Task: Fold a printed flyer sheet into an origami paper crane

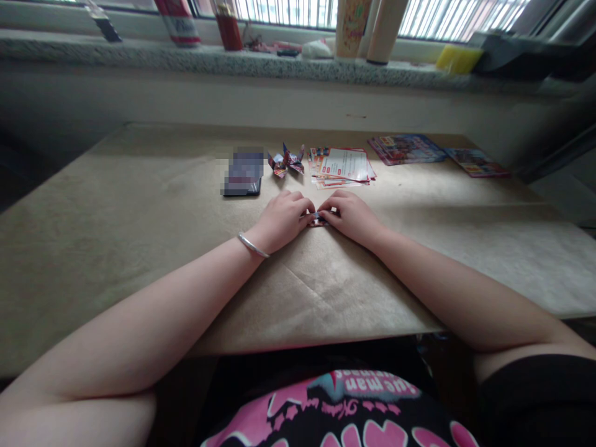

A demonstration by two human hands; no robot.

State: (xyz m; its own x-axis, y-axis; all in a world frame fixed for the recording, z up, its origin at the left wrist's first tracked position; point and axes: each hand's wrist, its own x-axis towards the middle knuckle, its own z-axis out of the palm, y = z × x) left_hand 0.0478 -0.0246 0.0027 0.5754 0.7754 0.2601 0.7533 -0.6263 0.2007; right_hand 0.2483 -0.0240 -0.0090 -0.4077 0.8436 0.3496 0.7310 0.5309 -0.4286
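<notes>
A small piece of printed paper [318,222] lies on the table between my hands, partly hidden by the fingers. My left hand [288,211], with a silver bangle at its wrist, pinches the paper's left side. From the other side my right hand [347,211] has its fingertips closed on the right part. Just beyond them stand two folded paper cranes [285,162] made of colourful printed paper. A stack of printed sheets [342,166] lies to the right of the cranes.
A phone [244,172], blurred out, rests left of the cranes. Colourful printed booklets [407,149] lie at the back right, with another printed stack [477,161] beside them. Bottles, a yellow object [459,59] and other items line the stone windowsill [279,67].
</notes>
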